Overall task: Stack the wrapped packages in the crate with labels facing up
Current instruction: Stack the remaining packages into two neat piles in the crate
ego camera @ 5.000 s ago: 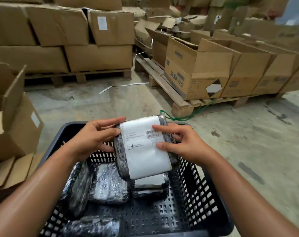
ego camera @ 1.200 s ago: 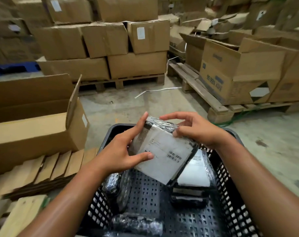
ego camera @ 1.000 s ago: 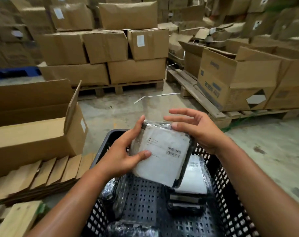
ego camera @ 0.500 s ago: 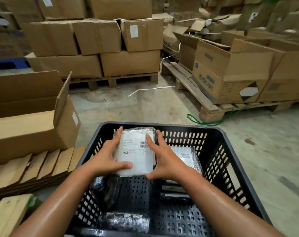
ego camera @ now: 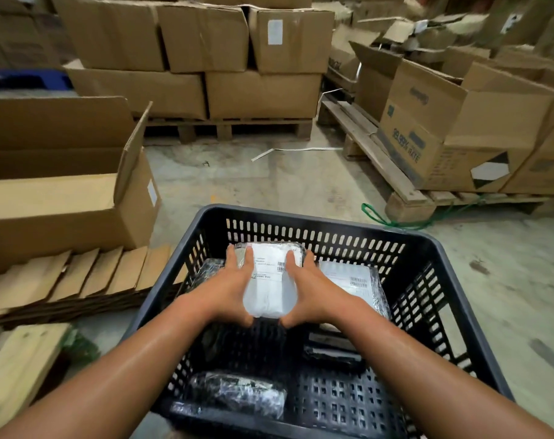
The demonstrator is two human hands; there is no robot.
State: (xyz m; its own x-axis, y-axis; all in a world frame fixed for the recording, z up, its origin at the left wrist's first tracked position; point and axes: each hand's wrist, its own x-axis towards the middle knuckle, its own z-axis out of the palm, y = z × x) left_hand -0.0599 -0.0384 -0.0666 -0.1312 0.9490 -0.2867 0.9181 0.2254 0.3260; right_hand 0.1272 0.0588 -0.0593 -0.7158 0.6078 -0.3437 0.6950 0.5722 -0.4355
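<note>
A black slotted plastic crate [ego camera: 332,231] stands on the floor in front of me. Inside it, at the far left, both hands hold a plastic-wrapped package [ego camera: 269,282] with its white label facing up. My left hand [ego camera: 229,288] grips its left side and my right hand [ego camera: 309,289] its right side. To the right lies a stack of wrapped packages [ego camera: 355,282], label up on top. Another wrapped package [ego camera: 237,396] lies at the crate's near left, dark side showing. A further one [ego camera: 207,269] is partly hidden under my left hand.
An open cardboard box [ego camera: 63,191] and flattened cardboard [ego camera: 79,280] lie to the left of the crate. Wooden pallets [ego camera: 393,182] loaded with cartons stand ahead and to the right. A green strap [ego camera: 374,215] trails on the concrete floor by the pallet corner.
The package was turned label up in front of me, then carried down into the crate's far left. Both hands went down with it, one on each side.
</note>
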